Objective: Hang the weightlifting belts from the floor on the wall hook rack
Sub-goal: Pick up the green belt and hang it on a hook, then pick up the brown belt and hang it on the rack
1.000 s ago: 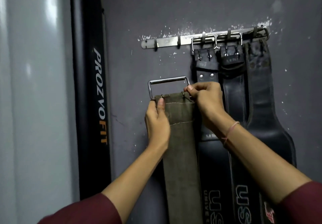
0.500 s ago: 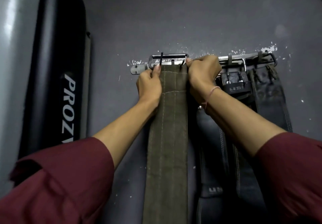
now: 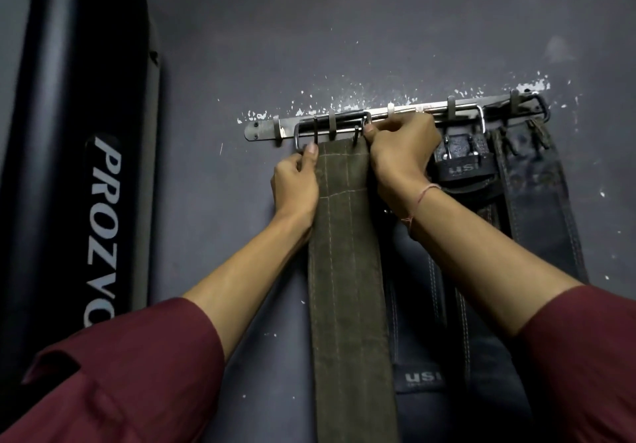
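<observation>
Left hand (image 3: 296, 181), right hand (image 3: 399, 153) grip olive belt (image 3: 347, 270), raised to rack (image 3: 261, 130).

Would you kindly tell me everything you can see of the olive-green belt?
The olive-green belt is a long, flat strap, suede or canvas by its look, with pale stitch lines lengthwise and one across. It hangs straight down the wall, left of a dark belt. Its metal buckle, a rectangular frame with two prongs, is up at the hook rack; whether it sits on a hook is unclear. The left hand grips its left edge; the right hand pinches the buckle's right corner.
</observation>
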Available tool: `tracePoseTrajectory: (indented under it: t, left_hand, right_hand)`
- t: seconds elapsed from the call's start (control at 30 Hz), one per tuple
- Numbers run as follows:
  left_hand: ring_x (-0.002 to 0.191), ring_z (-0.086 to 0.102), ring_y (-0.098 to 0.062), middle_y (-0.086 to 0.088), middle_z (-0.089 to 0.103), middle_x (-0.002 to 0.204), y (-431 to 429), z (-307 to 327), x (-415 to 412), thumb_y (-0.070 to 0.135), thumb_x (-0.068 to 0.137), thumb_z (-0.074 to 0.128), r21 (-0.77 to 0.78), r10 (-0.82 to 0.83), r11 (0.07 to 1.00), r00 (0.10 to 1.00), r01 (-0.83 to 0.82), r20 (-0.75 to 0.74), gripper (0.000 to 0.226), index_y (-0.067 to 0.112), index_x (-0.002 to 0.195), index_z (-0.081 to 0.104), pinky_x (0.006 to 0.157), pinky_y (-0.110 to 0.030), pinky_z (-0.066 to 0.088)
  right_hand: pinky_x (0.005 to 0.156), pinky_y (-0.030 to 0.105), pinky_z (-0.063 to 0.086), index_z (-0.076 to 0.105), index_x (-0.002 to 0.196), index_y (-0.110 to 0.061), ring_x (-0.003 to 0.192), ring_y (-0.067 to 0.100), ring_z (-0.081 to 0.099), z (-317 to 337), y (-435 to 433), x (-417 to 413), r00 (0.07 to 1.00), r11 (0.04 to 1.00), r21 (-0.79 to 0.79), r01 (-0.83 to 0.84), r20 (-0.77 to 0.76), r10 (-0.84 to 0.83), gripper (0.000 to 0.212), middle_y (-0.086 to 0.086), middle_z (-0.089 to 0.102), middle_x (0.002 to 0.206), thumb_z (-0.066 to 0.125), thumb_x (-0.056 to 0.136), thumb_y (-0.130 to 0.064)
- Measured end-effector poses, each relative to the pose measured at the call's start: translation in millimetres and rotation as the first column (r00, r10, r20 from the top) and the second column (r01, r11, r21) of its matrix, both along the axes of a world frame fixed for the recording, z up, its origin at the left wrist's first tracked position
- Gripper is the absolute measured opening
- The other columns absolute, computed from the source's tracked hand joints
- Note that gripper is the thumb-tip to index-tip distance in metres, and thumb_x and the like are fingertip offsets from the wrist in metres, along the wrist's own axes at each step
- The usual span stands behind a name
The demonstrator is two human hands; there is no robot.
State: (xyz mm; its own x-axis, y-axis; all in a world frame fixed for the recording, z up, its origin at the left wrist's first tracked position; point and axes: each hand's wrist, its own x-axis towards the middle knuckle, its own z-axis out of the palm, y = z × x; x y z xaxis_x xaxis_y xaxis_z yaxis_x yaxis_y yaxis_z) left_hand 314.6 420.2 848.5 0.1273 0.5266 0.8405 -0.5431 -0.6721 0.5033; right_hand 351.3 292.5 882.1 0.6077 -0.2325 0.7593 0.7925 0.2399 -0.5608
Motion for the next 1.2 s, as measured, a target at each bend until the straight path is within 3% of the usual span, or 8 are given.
tracePoseTrajectory:
  t: [0.27,0.37,0.43,0.53,0.7,0.87,1.03,1.2]
  left_hand:
    - [0.062,0.044,-0.008,0.009,0.046,0.064,-23,-65,-18,0.048,0.101,0.048,-0.033,0.120,0.992,0.992,-0.121,-0.033,0.041,0.015,0.076,0.047,0.055,-0.023,0.032]
    - [0.068,0.054,-0.006,0.006,0.058,0.077,-27,-110,-23,0.041,0.101,0.051,-0.033,0.141,0.989,0.989,-0.143,-0.044,0.030,0.011,0.095,0.055,0.062,-0.015,0.043]
    - [0.083,0.060,-0.014,-0.002,0.062,0.096,-30,-141,-29,0.034,0.099,0.056,-0.009,0.166,0.986,0.985,-0.167,-0.045,0.023,0.012,0.106,0.055,0.081,-0.031,0.052]
    - [0.094,0.060,-0.024,-0.002,0.053,0.104,-40,-185,-40,0.025,0.097,0.058,-0.010,0.225,0.974,0.974,-0.225,-0.029,0.017,0.015,0.109,0.055,0.089,-0.043,0.051]
    - [0.076,0.053,-0.008,-0.008,0.058,0.095,-85,-265,-62,0.022,0.099,0.055,0.024,0.064,0.998,0.997,-0.063,-0.044,0.008,0.016,0.104,0.057,0.074,-0.033,0.052]
    - [0.078,0.060,-0.011,0.003,0.062,0.089,-145,-373,-79,0.024,0.101,0.053,-0.036,-0.141,0.990,0.967,0.137,-0.210,0.012,0.015,0.107,0.058,0.071,-0.031,0.052]
    - [0.078,0.062,-0.013,0.002,0.062,0.084,-204,-465,-85,0.024,0.103,0.051,-0.156,-0.260,0.964,0.873,0.213,-0.412,0.011,0.014,0.103,0.058,0.072,-0.038,0.053]
    - [0.079,0.062,-0.015,-0.005,0.063,0.085,-261,-540,-87,0.020,0.103,0.050,-0.241,-0.351,0.936,0.743,0.258,-0.570,0.010,0.014,0.102,0.057,0.072,-0.027,0.050]
  right_hand:
    - [0.098,0.033,0.050,0.072,0.109,0.000,0.106,0.023,0.067,-80,9,-21,0.941,0.998,-0.001,0.065,0.334,-0.061,0.024,0.011,0.072,0.112,0.060,0.089,0.001]
    - [0.107,0.036,0.046,0.067,0.122,-0.001,0.119,0.021,0.062,-118,5,-24,0.943,0.998,-0.046,0.040,0.332,-0.022,0.039,0.010,0.068,0.126,0.060,0.085,0.005]
    - [0.107,0.041,0.046,0.063,0.128,-0.004,0.121,0.020,0.061,-150,-1,-28,0.961,0.996,-0.090,0.013,0.276,0.012,0.043,0.008,0.066,0.128,0.061,0.086,0.000]
    - [0.106,0.041,0.048,0.061,0.131,-0.011,0.121,0.015,0.061,-199,-15,-37,0.983,0.978,-0.199,-0.065,0.158,0.098,0.043,0.002,0.067,0.128,0.063,0.088,-0.006]
    - [0.104,0.032,0.051,0.061,0.131,-0.014,0.116,0.004,0.062,-278,-60,-63,0.981,0.920,-0.342,-0.191,-0.035,0.191,0.037,-0.004,0.068,0.124,0.064,0.094,-0.011]
    - [0.100,0.028,0.052,0.059,0.132,-0.017,0.112,0.005,0.062,-385,-118,-85,0.956,0.859,-0.451,-0.243,-0.261,0.134,0.038,-0.006,0.068,0.118,0.065,0.094,-0.018]
    - [0.100,0.029,0.052,0.058,0.130,-0.020,0.108,0.000,0.062,-488,-194,-97,0.870,0.825,-0.467,-0.317,-0.489,0.058,0.035,-0.012,0.066,0.116,0.064,0.096,-0.021]
    - [0.090,0.040,0.059,0.060,0.119,-0.024,0.102,0.007,0.063,-565,-263,-100,0.752,0.849,-0.381,-0.366,-0.659,0.028,0.024,-0.009,0.064,0.111,0.061,0.097,-0.015]
